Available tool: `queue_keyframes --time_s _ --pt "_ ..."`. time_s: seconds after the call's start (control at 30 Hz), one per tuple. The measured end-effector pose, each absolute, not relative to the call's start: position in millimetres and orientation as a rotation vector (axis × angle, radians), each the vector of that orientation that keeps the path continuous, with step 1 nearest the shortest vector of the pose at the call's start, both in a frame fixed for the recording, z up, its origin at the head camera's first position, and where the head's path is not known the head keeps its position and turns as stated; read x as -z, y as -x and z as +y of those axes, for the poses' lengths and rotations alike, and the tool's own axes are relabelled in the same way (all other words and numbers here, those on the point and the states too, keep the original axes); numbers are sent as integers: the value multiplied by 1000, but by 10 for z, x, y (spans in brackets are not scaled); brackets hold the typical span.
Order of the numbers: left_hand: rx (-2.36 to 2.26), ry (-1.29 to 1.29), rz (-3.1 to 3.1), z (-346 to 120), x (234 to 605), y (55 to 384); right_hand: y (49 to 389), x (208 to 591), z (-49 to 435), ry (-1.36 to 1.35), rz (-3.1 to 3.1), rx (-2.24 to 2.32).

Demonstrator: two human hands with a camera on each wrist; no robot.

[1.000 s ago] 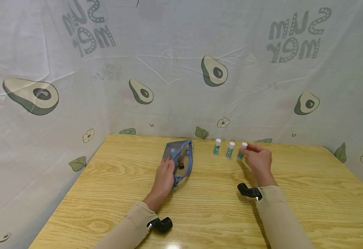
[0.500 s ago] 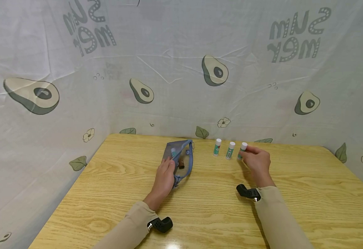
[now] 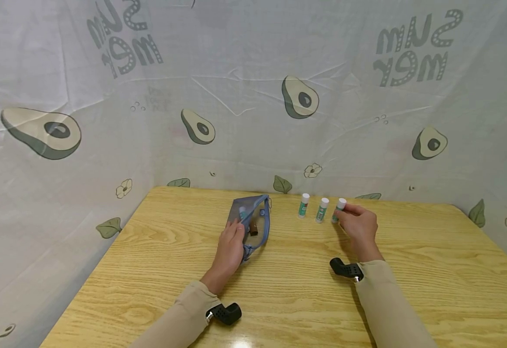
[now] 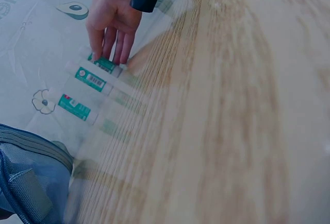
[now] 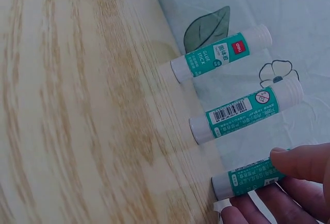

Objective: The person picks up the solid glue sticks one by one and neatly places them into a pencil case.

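In the head view, my left hand [image 3: 230,245] holds the left side of a blue mesh zip pouch [image 3: 264,234], its thumb near the rim. The pouch mouth gapes toward the right. Inside lie a brown cylindrical item [image 3: 253,228] and, behind the mesh, something pale with a teal label. My right hand [image 3: 359,227] pinches the rightmost of three upright glue sticks [image 5: 250,179] between thumb and fingers. Beside it stand the middle glue stick [image 5: 242,112] and the left glue stick [image 5: 219,55], white-capped with teal labels. Only the pouch [image 4: 38,177] shows at the left wrist view's lower left.
A wood-grain table [image 3: 288,290] carries everything. White cloth [image 3: 244,58] printed with avocados, leaves and lettering hangs behind the table and at its sides. The glue sticks stand near the table's back edge, to the right of the pouch.
The right hand has shifted slightly left around the rightmost glue stick, which stays in place. The left hand and pouch have not visibly moved.
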State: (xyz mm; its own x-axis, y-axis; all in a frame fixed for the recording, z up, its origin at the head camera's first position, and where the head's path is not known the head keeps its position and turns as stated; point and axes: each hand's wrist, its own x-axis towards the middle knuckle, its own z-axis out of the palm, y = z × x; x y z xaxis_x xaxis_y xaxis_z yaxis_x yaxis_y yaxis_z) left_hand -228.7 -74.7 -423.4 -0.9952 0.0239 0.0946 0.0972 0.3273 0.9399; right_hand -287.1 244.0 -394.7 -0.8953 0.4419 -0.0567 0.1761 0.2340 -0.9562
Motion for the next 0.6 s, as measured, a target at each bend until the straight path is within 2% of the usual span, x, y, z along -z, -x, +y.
queue_keyframes --time_s 0.6 --pt "1783 114 -2496 -736 4219 2272 2840 3859 2413 564 -2196 -1768"
